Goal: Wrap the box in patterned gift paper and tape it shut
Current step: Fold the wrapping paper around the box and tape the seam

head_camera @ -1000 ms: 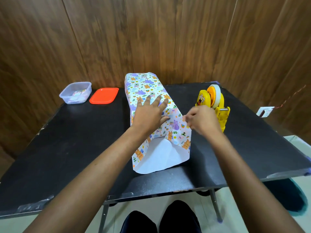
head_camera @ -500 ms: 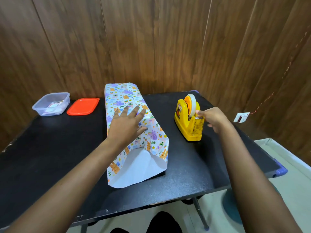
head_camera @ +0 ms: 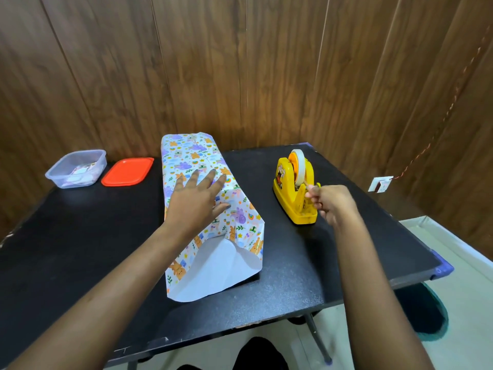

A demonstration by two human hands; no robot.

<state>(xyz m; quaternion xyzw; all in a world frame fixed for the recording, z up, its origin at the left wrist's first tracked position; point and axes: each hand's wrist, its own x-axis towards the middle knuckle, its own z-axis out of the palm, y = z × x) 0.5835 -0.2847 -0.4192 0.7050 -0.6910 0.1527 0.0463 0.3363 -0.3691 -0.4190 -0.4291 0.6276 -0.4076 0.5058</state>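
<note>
Paper (head_camera: 186, 161): patterned sheet lay wrapped lengthwise round the box in the middle of the bench (head_camera: 80, 249), running from near to far. The box itself was hidden underneath.
Near end: unsealed, and there it was, a loose flap (head_camera: 213, 271) with its white underside up, resting on the bench.
Far end: paper stood a little past the top, close to the wood wall (head_camera: 240, 62).
Left hand (head_camera: 197, 201): flat on top of the paper, fingers straight and spread, thumb out to the right, pressing down about mid-length.
Right hand (head_camera: 330, 201): over at the dispenser (head_camera: 290, 198), fingers curled, fingertips pinched on the tape (head_camera: 300, 166) end at the near side of the roll.
Hands: well apart, one on the paper, one on the tape.
Dispenser: yellow, upright on the bench to the right of the paper, not touching it.
Tub (head_camera: 77, 169): clear, open, far left corner, small bits inside too blurred to tell.
Lid (head_camera: 128, 171): red, flat on the bench just right of the tub.
</note>
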